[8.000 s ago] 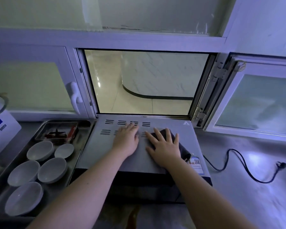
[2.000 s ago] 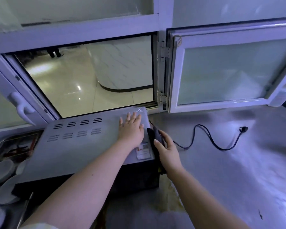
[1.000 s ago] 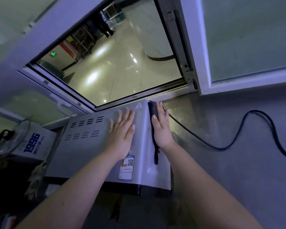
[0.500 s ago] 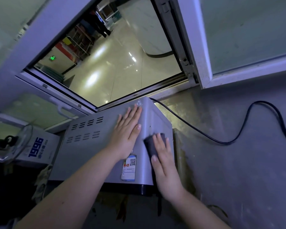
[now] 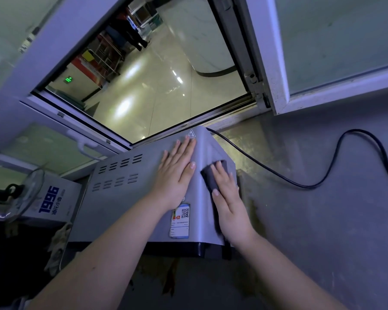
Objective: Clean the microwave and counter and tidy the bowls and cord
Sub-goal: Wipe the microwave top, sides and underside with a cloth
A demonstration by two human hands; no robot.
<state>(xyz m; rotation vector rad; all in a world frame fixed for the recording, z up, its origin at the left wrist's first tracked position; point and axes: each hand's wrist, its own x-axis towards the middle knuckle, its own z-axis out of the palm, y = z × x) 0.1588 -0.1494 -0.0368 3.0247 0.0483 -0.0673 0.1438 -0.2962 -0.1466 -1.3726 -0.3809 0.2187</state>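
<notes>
Across the grey steel table, the silver boxy metal microwave sits below the hatch, its black power cord trailing right. Your left grip lies flat with straight fingers, bracing the top. Your right grip presses the dark grey cloth with flat fingers against the side panel. Wipe in overlapping, even strokes.

Both arms are bare and smooth. The left hand and the right hand are bare too. The fingernails are short, round and a bit shiny.
</notes>
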